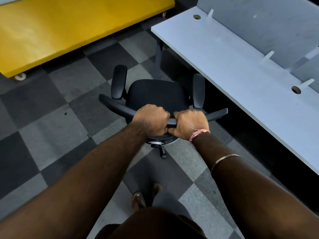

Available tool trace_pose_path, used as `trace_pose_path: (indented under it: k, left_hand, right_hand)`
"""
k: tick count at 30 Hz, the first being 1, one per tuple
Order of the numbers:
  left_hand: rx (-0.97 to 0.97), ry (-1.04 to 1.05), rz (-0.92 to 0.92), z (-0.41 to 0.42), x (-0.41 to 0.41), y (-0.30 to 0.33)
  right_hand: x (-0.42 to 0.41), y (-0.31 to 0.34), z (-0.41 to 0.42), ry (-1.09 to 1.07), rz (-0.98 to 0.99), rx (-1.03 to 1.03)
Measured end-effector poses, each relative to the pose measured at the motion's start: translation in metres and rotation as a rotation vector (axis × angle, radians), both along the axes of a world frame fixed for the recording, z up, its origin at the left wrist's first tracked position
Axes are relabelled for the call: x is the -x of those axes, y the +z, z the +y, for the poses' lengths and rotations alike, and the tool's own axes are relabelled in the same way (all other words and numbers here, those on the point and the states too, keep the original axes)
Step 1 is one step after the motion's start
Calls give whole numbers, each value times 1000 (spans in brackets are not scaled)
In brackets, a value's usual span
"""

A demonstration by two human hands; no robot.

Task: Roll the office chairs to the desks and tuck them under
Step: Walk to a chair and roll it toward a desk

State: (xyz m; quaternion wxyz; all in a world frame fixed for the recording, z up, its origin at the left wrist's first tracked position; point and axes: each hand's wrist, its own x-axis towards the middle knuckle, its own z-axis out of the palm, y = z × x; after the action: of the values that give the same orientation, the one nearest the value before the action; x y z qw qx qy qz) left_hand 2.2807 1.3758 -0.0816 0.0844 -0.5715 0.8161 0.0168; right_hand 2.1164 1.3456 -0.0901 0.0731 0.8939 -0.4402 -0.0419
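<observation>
Both hands grip the top edge of the chair's backrest (pixel 114 106), side by side and nearly touching. The left hand (pixel 151 119) has its fingers curled over the front of the rail and its thumb tucked under the back; the right hand (pixel 189 125) holds the same way, knuckles up, fingers wrapped out of sight over the far side. A pink thread band (pixel 198 133) sits at the right wrist and a thin metal bangle (pixel 224 160) further up that forearm.

The chair (pixel 157 95) stands on the checked carpet floor (pixel 51 121), just beside the near long edge of the pale desk (pixel 233 66), its seat still out in the open and not under the top. Its right armrest (pixel 198 90) lies close to the desk edge; the left armrest (pixel 119 81) points away over the floor.

The backrest itself is seen edge-on, so its face cannot be made out. The chair's base is mostly hidden beneath the seat and hands; only one wheel (pixel 163 154) and a silver knob (pixel 156 144) show. The space below the desk is dark. A yellow board on wheels (pixel 69 31) is cut off at the upper left. The person's feet (pixel 138 200) are dim and partly covered.
</observation>
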Motion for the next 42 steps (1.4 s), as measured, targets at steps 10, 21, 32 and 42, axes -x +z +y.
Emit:
trace_pose_path:
  k: [10,21,32,42]
  left_hand:
    - [-50,-137,-53,-78,-99,5]
    - [-100,-275,-38,-90,-151,9]
    - [-66,-593,-96,-86,-211,7]
    - [-76,-695,-100,-133,-215,15]
  right_hand:
    - [-91,-2,-50,-50,-103,49]
    - [-144,2,-42,-166,-48,-9]
    - [-220,0,11,-529,-41,-16]
    - [-228,1,-20,-592,-45,27]
